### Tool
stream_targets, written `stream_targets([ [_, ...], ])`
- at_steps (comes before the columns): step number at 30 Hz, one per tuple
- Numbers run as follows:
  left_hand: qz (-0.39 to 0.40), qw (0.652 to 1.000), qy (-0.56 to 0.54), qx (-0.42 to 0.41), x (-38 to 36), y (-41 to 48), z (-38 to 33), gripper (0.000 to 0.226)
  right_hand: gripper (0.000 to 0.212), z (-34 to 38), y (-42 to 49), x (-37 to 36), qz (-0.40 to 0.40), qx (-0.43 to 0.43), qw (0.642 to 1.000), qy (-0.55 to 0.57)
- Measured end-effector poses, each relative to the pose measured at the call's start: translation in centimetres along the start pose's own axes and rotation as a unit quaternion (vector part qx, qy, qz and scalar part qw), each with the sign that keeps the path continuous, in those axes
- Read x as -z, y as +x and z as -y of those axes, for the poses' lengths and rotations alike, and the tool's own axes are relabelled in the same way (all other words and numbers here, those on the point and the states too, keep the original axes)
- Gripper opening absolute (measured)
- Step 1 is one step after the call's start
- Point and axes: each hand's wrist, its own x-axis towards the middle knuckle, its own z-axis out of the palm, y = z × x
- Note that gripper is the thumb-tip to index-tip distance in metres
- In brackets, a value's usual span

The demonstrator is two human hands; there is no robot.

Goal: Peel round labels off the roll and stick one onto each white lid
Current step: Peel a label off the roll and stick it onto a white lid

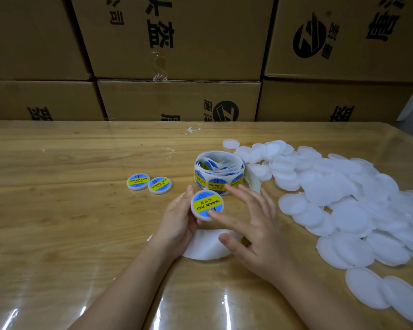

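Just on the near side of the label roll (218,172), the left hand (177,220) grips a labelled lid (206,204) while the right hand (255,232), fingers spread, presses one fingertip on its label, so uneven rubbing could trap a crease or leave an edge lifting.

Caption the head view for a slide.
Left hand holds a labelled lid, right hand touches its top; roll and blank lids lie beside.

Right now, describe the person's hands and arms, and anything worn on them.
The left hand and right hand are both bare: no gloves, no watch, no bracelet. Both forearms are bare too, with no sleeves in view. The nails look short and unpainted.
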Motion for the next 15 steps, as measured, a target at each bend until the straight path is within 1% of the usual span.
stream_targets([
  [2, 0.003, 1.000, -0.002, 0.009, -0.04, -0.04, 0.07, 0.038, 0.042, -0.06, 0.08, 0.13, -0.019, -0.026, 0.999, 0.023],
  [5, -0.004, 1.000, 0.001, 0.025, -0.06, -0.09, 0.17, 0.038, 0.043, -0.18, 0.15, 0.31, -0.035, -0.051, 0.998, 0.026],
  [9, 0.001, 1.000, 0.008, 0.025, -0.16, -0.19, 0.09, 0.036, 0.041, 0.37, -0.12, -0.19, 0.006, 0.012, 1.000, -0.001],
  [11, 0.006, 1.000, 0.015, 0.027, -0.23, -0.30, 0.05, 0.038, 0.041, 0.59, -0.11, -0.28, 0.019, 0.024, 0.999, -0.016],
  [15, 0.011, 0.998, 0.037, 0.039, -0.29, -0.36, 0.08, 0.039, 0.047, 0.78, 0.21, 0.17, 0.020, -0.056, 0.998, -0.023],
])
